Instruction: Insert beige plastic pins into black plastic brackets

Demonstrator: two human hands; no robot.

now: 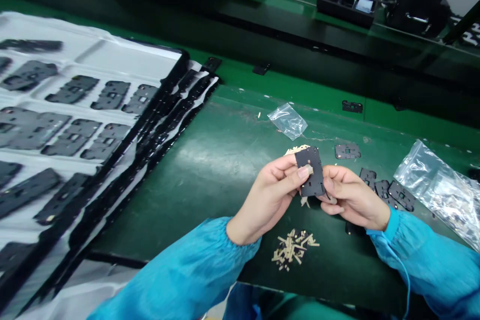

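Observation:
Both my hands hold one small black plastic part point(310, 172) upright over the green bench. My left hand point(272, 195) pinches its left edge, the thumb pressing a small tan strip onto its face. My right hand point(350, 197) grips its right side with curled fingers. Below my hands lies a heap of tan peeled strips point(293, 248). A second small cluster of tan strips point(296, 149) shows just behind the part. Both sleeves are blue.
A stack of trays point(112, 60) with several black parts fills the left. Loose black parts point(390, 191) lie right of my hands, one more point(347, 150) behind. Clear plastic bags point(288, 120) point(438, 187) lie on the bench. Black trays point(347, 2) sit on the far conveyor.

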